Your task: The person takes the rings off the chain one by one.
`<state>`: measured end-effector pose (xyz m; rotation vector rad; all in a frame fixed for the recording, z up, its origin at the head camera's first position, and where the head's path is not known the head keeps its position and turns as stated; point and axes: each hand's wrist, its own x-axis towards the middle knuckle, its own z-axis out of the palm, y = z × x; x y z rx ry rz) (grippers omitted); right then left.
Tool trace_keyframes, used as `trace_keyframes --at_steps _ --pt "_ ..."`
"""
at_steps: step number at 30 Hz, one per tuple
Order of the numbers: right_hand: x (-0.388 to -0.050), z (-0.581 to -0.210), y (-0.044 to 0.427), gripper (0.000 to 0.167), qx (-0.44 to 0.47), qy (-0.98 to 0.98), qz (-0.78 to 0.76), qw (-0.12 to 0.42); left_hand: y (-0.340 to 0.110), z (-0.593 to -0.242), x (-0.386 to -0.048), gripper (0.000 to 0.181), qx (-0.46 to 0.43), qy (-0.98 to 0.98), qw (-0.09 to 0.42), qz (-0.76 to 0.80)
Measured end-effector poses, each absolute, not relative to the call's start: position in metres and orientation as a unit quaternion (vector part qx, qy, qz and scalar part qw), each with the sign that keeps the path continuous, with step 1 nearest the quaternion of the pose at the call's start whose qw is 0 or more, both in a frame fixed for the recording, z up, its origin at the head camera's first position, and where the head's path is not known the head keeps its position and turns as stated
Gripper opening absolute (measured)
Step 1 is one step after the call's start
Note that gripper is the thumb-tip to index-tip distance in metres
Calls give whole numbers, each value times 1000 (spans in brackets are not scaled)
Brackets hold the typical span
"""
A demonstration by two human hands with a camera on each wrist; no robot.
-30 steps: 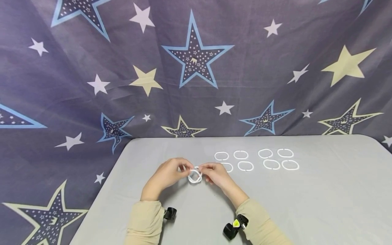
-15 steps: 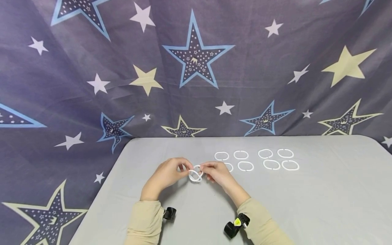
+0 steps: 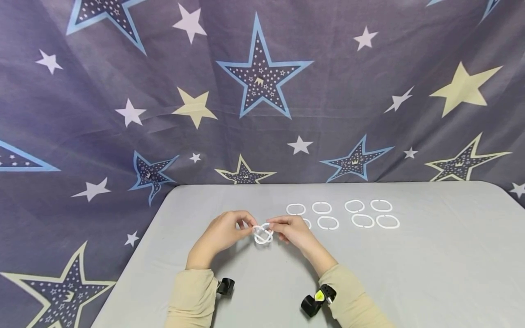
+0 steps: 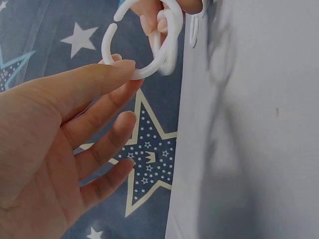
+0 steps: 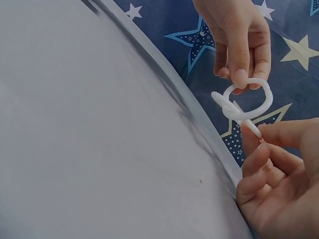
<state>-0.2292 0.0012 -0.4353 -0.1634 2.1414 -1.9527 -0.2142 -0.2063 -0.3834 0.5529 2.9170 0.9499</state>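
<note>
My left hand [image 3: 223, 233] pinches a white plastic curtain ring between thumb and index finger. In the left wrist view, this curtain ring [image 4: 107, 45] has a gap in its loop, and the left hand's other fingers are spread below it. My right hand [image 3: 293, 231] pinches a second curtain ring [image 5: 253, 129] between thumb and index finger. The two rings cross just above the table, and in the left wrist view they look looped through each other. The left hand's curtain ring [image 5: 267, 105] is tilted in the right wrist view. Fingertips hide part of both rings.
Several white oval rings [image 3: 328, 222] lie in two groups on the grey table [image 3: 430, 259], to the right of the hands. The right hand partly hides the nearest one [image 3: 307, 223]. Behind the table hangs a dark star-patterned cloth [image 3: 328, 105].
The two held rings have shifted against each other, from nearly overlapping to crossing more widely. My right hand has drawn slightly to the right; the left hand has barely moved.
</note>
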Motion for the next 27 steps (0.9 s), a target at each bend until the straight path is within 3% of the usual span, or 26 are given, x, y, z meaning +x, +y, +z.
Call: trace_keyframes --at_steps 14,27 --pt "-231 -436 8 23 -88 754 -638 127 -208 -381 -213 9 159 935 11 318" --pt "-232 -439 13 27 -196 752 -617 123 -214 -381 -215 7 151 932 3 330"
